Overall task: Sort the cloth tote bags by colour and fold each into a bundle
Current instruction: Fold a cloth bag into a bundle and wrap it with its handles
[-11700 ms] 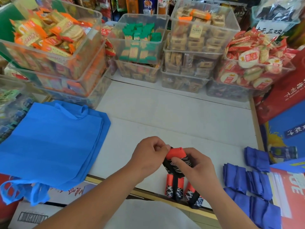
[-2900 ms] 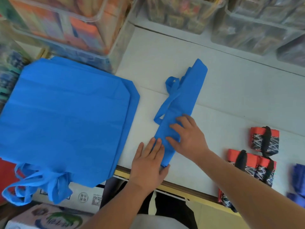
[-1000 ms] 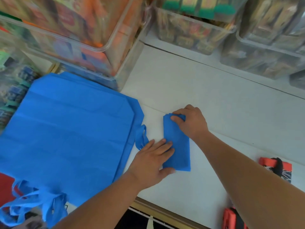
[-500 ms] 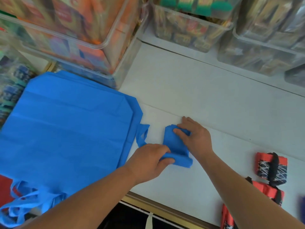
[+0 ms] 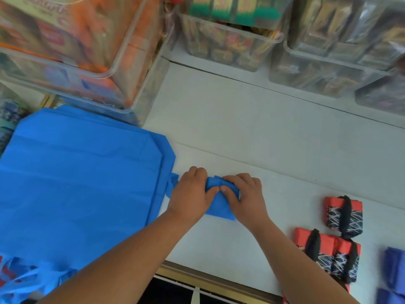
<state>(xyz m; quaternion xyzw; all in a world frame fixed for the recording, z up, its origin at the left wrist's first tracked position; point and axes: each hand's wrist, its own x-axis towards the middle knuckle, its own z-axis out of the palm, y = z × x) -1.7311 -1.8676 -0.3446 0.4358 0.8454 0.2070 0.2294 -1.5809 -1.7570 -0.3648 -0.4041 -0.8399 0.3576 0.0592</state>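
Observation:
A light-blue tote bag (image 5: 219, 207), folded small, lies on the white counter (image 5: 252, 132). My left hand (image 5: 192, 194) and my right hand (image 5: 243, 194) both grip it, thumbs meeting on top, fingers curled over its far edge. One blue handle loop (image 5: 172, 183) sticks out at its left. A stack of flat light-blue totes (image 5: 76, 189) lies to the left. Red-and-black bundles (image 5: 343, 215) sit at the right, dark-blue bundles (image 5: 394, 268) at the far right edge.
Clear plastic bins of packaged snacks (image 5: 230, 34) line the back of the counter, with a taller stack of bins (image 5: 83, 51) at the back left. The counter's wooden front edge (image 5: 210, 279) runs below my arms.
The blue bag has been folded shorter. My hands have come together on it, both now curled over the bundle instead of pressing it flat.

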